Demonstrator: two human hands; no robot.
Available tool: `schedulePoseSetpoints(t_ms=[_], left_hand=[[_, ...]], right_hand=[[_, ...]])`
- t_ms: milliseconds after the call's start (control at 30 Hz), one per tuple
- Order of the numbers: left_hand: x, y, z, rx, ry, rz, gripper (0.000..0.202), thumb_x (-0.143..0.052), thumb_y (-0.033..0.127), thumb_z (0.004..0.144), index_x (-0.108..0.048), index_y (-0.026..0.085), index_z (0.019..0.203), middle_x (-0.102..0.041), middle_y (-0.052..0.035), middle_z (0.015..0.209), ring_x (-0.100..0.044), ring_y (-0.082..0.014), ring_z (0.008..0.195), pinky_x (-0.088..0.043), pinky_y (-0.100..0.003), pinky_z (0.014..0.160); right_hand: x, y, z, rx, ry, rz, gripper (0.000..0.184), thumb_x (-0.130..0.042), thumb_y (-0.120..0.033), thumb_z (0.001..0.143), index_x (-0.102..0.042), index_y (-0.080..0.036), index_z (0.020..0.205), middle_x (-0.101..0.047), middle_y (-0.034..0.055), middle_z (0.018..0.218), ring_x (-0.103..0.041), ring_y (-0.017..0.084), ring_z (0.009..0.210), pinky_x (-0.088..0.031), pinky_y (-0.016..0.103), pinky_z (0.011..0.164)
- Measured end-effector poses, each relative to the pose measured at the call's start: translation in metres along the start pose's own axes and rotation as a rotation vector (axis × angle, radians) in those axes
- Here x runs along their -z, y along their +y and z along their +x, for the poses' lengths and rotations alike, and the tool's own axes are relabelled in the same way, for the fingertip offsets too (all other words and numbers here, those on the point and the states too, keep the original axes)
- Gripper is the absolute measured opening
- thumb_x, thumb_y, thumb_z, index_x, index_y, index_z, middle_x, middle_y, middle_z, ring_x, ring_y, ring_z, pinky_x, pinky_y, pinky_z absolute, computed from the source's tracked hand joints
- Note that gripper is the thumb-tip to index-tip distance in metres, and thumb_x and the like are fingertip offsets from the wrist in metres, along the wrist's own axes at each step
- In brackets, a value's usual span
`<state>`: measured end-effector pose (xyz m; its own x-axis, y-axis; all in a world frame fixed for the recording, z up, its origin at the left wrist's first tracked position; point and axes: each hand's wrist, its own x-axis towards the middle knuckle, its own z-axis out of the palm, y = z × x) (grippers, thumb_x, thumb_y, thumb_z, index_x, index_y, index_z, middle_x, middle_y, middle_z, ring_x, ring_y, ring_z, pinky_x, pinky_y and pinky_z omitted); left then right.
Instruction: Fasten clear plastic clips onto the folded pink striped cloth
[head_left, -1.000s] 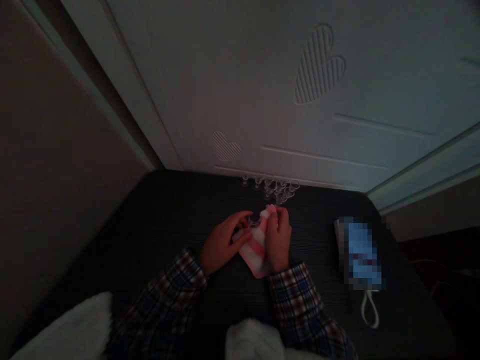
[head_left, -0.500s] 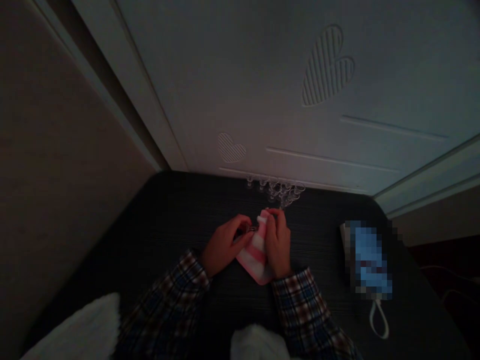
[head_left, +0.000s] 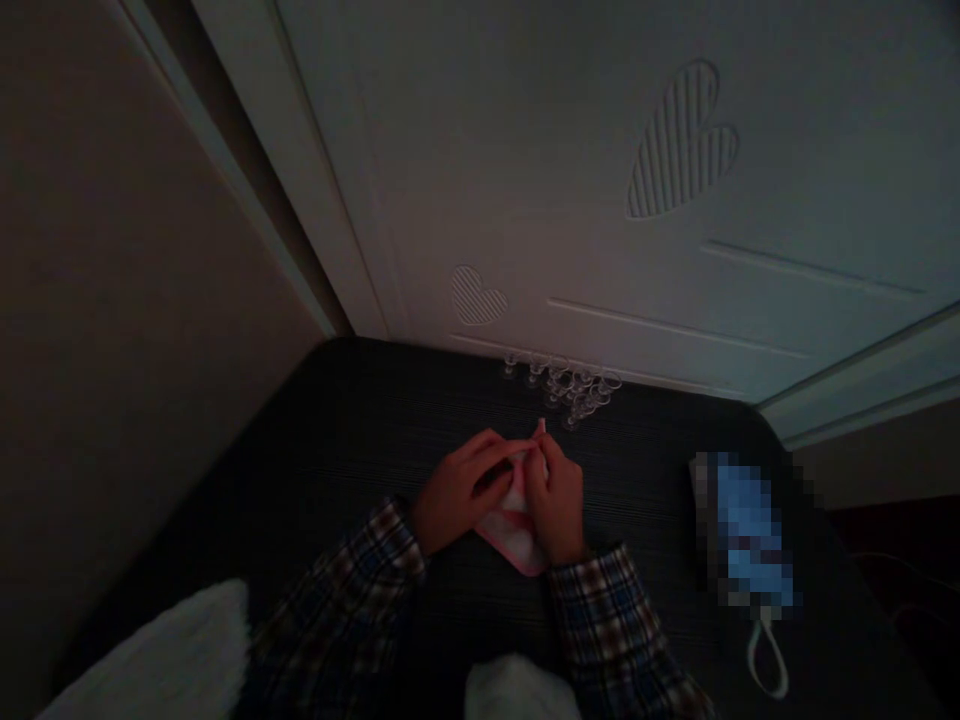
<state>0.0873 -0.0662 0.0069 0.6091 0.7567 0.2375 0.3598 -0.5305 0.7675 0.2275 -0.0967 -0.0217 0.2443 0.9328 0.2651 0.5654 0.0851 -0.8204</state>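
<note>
A small pink and white cloth (head_left: 519, 548) is held between my two hands above the dark tabletop. My right hand (head_left: 559, 500) grips its right side, and a pink corner pokes up above the fingers. From the left, my left hand (head_left: 456, 492) has its fingers closed over the cloth's upper part, index finger touching the right hand's fingers. Whether a small clear piece is inside the cloth or under the fingers cannot be seen. Just beyond the hands stand several small clear goblet-like pieces (head_left: 576, 388), clustered against the white panel.
A white panel (head_left: 540, 200) with carved hearts rises along the table's back edge. On the right of the dark table (head_left: 337, 420) lies a blurred blue item (head_left: 754, 530) with a white loop strap (head_left: 766, 655). White fluffy fabric (head_left: 172, 650) shows at the lower left.
The small clear piece seen at my left fingertips is now out of sight. My left fingers have moved right onto the cloth's top, and the cloth is bunched more tightly. The view has shifted slightly.
</note>
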Motion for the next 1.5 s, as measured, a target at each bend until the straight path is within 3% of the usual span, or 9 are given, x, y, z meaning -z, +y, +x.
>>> schedulePoseSetpoints(t_ms=[200,367,533,767,900,1067,1267,1367,1500], left_hand=[[0.001,-0.006,0.0,-0.008,0.034,-0.009,0.036,-0.046,0.012,0.081,-0.056,0.026,0.113,-0.052,-0.0025,0.1,-0.052,-0.0142,0.089,-0.043,-0.025,0.078],[0.0,-0.007,0.0,-0.003,0.001,-0.035,0.041,-0.05,0.01,0.076,-0.055,0.026,0.113,-0.052,-0.0028,0.103,-0.052,-0.0148,0.087,-0.045,-0.026,0.076],[0.001,-0.008,0.001,0.0,0.038,-0.039,0.039,-0.047,0.008,0.077,-0.056,0.025,0.111,-0.053,-0.0027,0.103,-0.052,-0.0162,0.093,-0.043,-0.028,0.081],[0.002,-0.006,0.001,0.021,0.07,-0.055,0.036,-0.041,0.01,0.08,-0.056,0.023,0.11,-0.053,-0.0038,0.104,-0.05,-0.0179,0.098,-0.04,-0.032,0.089],[0.0,-0.007,0.001,0.076,0.075,-0.11,0.031,-0.047,0.011,0.078,-0.052,0.021,0.107,-0.054,-0.0037,0.102,-0.052,-0.0172,0.092,-0.042,-0.032,0.083],[-0.003,-0.005,0.001,0.144,0.085,-0.252,0.048,-0.053,0.009,0.071,-0.044,0.023,0.117,-0.056,-0.0024,0.096,-0.054,-0.0139,0.081,-0.045,-0.029,0.075],[-0.002,-0.003,0.002,0.16,0.144,-0.416,0.052,-0.06,0.01,0.068,-0.046,0.022,0.117,-0.057,-0.0065,0.106,-0.056,-0.0173,0.092,-0.047,-0.03,0.076],[-0.002,-0.004,0.001,0.179,0.194,-0.475,0.045,-0.065,0.014,0.067,-0.052,0.021,0.109,-0.057,-0.0077,0.109,-0.057,-0.0185,0.092,-0.048,-0.031,0.076],[-0.001,-0.006,0.0,0.185,0.191,-0.472,0.027,-0.065,0.019,0.069,-0.06,0.019,0.095,-0.061,-0.0058,0.1,-0.058,-0.0187,0.089,-0.048,-0.031,0.076]], right_hand=[[0.002,-0.007,0.001,0.0,0.015,0.046,0.018,-0.035,-0.027,0.088,-0.051,-0.019,0.086,-0.059,-0.0002,0.071,-0.056,0.014,0.06,-0.037,0.024,0.058],[0.003,-0.009,0.0,-0.032,0.052,0.137,0.015,-0.038,-0.028,0.087,-0.048,-0.02,0.095,-0.062,0.0021,0.085,-0.06,0.015,0.074,-0.042,0.025,0.066],[0.003,-0.008,0.0,0.022,0.042,0.21,0.024,-0.045,-0.028,0.084,-0.044,-0.02,0.106,-0.059,0.0048,0.101,-0.058,0.016,0.089,-0.043,0.027,0.077],[0.005,-0.009,0.001,0.125,-0.038,0.138,0.021,-0.048,-0.026,0.081,-0.049,-0.02,0.102,-0.059,0.004,0.096,-0.056,0.017,0.088,-0.042,0.029,0.079],[0.006,-0.007,0.001,0.116,-0.005,0.077,0.014,-0.047,-0.027,0.082,-0.052,-0.02,0.092,-0.059,0.003,0.087,-0.055,0.016,0.08,-0.041,0.028,0.076],[0.007,-0.005,0.0,0.045,0.08,0.035,0.012,-0.043,-0.028,0.083,-0.051,-0.019,0.083,-0.057,0.0001,0.074,-0.053,0.014,0.067,-0.039,0.024,0.064],[0.01,-0.008,0.001,0.02,0.146,0.063,0.016,-0.038,-0.028,0.085,-0.05,-0.019,0.077,-0.055,-0.0012,0.07,-0.051,0.013,0.063,-0.037,0.023,0.061],[0.01,-0.007,0.001,0.03,0.13,0.082,0.018,-0.038,-0.028,0.086,-0.05,-0.019,0.076,-0.055,-0.0007,0.07,-0.051,0.013,0.063,-0.037,0.023,0.061],[0.011,-0.007,0.001,0.042,0.123,0.079,0.017,-0.04,-0.03,0.085,-0.051,-0.019,0.079,-0.056,-0.0007,0.07,-0.051,0.013,0.062,-0.037,0.023,0.06]])
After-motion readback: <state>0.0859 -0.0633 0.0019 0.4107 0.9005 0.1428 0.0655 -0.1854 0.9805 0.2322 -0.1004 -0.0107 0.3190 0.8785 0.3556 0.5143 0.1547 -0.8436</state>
